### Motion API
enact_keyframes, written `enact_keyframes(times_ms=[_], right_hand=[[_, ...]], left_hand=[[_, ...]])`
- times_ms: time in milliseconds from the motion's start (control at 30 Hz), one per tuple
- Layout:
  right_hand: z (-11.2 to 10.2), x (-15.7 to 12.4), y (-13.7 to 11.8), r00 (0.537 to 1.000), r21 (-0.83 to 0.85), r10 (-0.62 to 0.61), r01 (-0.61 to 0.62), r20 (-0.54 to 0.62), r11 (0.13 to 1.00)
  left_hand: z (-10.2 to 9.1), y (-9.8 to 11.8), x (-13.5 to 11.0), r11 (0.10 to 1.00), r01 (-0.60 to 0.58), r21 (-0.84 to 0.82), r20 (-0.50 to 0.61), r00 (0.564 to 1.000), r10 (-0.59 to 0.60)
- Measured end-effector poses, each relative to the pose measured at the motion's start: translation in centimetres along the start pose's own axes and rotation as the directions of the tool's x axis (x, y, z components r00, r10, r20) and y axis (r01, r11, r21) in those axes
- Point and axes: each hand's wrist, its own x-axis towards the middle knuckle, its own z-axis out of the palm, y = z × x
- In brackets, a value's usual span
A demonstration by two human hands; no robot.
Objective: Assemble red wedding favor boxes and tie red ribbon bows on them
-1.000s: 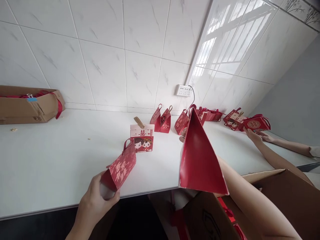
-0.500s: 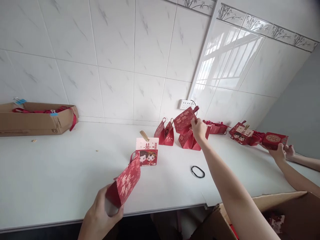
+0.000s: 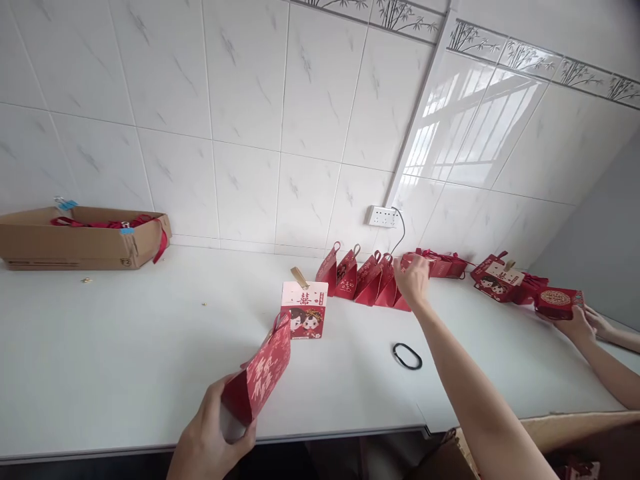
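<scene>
My left hand [image 3: 213, 427] grips a red gift box [image 3: 263, 377] with gold lettering and a ribbon loop, tilted above the front of the table. Behind it stands a red-and-white gift box [image 3: 305, 310] with two cartoon figures and a gold ribbon tab. My right hand [image 3: 414, 280] is at the right end of a row of red triangular gift boxes [image 3: 347, 280], its fingers curled on the end box [image 3: 403, 304], which is partly hidden by the hand.
An open cardboard box [image 3: 75, 250] of red ribbons stands at the left back. A black loop [image 3: 407, 357] lies on the white table [image 3: 125, 353]. Another person's hands [image 3: 575, 327] hold a red box [image 3: 557, 301] at the right. A large carton [image 3: 575, 427] is at lower right.
The box that my right hand held raised is down in the row, and the hand has lowered to the row's right end. My left hand still holds its box. The view has shifted slightly.
</scene>
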Motion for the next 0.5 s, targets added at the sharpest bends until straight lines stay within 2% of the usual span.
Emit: enact_keyframes(times_ms=[33,100,233,367,500], right_hand=[[-0.3,0.0,1.2,0.999,0.013,0.023,-0.022,-0.034,1.000],[-0.3,-0.3,3.5,0.996,0.041,0.080,-0.079,-0.026,0.996],[2.2,-1.8,7.1,0.981,0.087,0.128,-0.142,0.143,0.986],[4.8,-2.3,7.7,0.965,0.116,0.131,-0.160,0.225,0.980],[6.1,-1.7,7.0,0.958,0.119,0.163,-0.195,0.237,0.974]], left_hand=[[0.0,-0.1,0.0,1.000,-0.001,0.004,0.002,1.000,0.001],[0.1,-0.5,0.0,1.000,-0.011,0.011,0.007,1.000,0.011],[0.3,-1.3,0.0,0.998,-0.044,0.033,0.011,0.999,0.044],[0.1,-1.2,0.0,0.998,-0.048,0.028,0.007,0.999,0.048],[0.1,-0.4,-0.2,0.999,0.035,0.017,-0.002,0.999,-0.035]])
